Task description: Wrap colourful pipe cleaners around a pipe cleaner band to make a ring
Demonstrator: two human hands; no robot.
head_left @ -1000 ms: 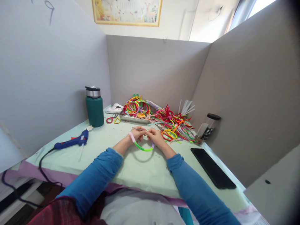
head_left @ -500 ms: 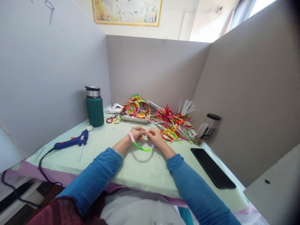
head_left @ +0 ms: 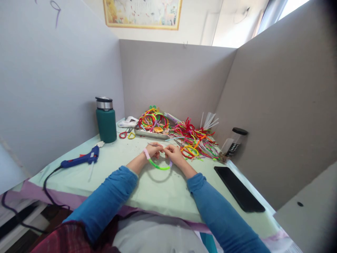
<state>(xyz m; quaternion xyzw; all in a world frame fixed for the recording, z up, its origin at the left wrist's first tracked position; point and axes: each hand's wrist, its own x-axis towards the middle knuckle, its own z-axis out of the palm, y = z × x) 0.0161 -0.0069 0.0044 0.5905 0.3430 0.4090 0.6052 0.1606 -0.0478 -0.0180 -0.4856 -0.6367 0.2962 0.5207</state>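
Where left hand [head_left: 154, 150] and right hand [head_left: 173, 154] nearly meet, fuzzy ring [head_left: 159, 167] hangs

Both clamped on it, in front of metal tray [head_left: 151, 135]. Left of tray, green bottle [head_left: 106, 124], then blue glue gun [head_left: 80, 160]; right of tray, fuzzy stems [head_left: 196, 134].

Tall, flat grey partitions [head_left: 179, 73] are forming a craft-workshop booth around a pale-green cloth-covered worktop [head_left: 168, 195]; a corded blue plastic glue gun [head_left: 79, 161] is lying left of the left hand [head_left: 152, 150], and multicoloured fuzzy pipe cleaners [head_left: 195, 135] are lying heaped beyond the right hand [head_left: 173, 153].
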